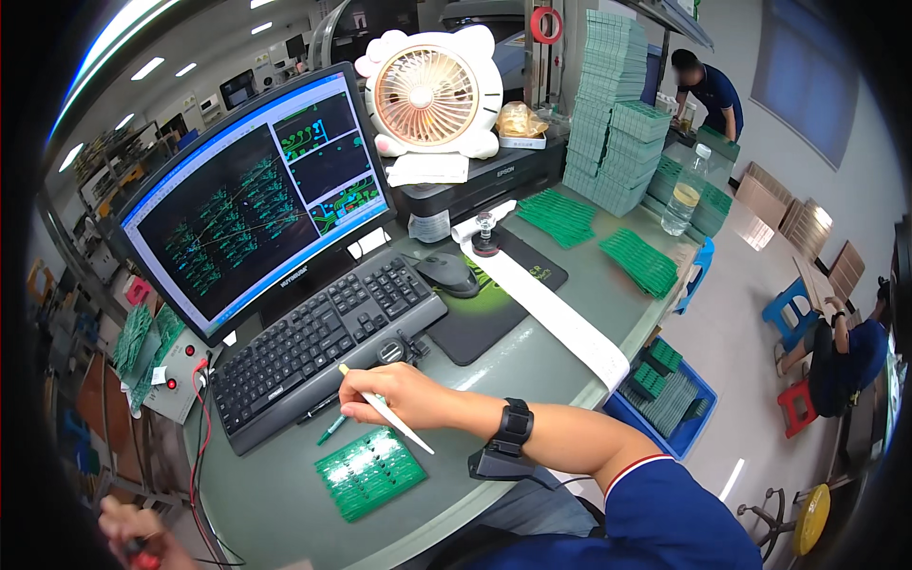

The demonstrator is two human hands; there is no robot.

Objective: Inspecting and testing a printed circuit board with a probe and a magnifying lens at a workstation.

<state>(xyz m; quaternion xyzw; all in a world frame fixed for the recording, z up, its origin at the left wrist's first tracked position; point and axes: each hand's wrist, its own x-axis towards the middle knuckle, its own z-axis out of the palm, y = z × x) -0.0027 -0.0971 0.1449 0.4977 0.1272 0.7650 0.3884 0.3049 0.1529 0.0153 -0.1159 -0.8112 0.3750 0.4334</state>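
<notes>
Green board (370,475) lies on the desk (261,499), near the keyboard (318,347). From here, the right hand (404,397) is seen clamped on a white stick (404,427), its lower end near the board's right edge. The left hand (136,530), beyond the desk's left, curls around a red-and-black handle (144,559); blur obscures the exact grip.

A flat green circuit board (369,478) and black plastic keyboard (326,338) obstruct the grey-green desk (271,475); its blurred near edge seems passable.
</notes>
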